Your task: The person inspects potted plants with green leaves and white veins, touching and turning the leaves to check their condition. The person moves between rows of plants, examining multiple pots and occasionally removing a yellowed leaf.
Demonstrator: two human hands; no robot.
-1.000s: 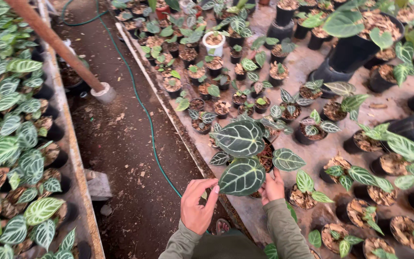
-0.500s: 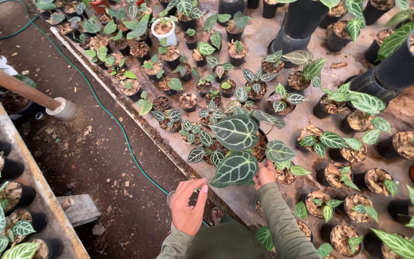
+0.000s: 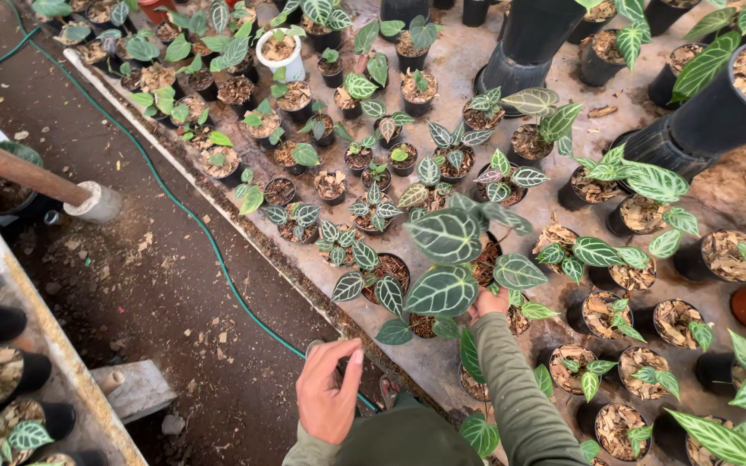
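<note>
The right hand (image 3: 491, 304) grips a potted plant with big striped leaves (image 3: 442, 259) low down to steady it. The left hand (image 3: 328, 393) hangs open, empty.

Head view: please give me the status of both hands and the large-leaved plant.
Left hand free, fingers loosely curled, over the soil path. Right hand on the large-leaved plant, under its leaves; grip hidden. Small potted plants crowd closely around.
</note>
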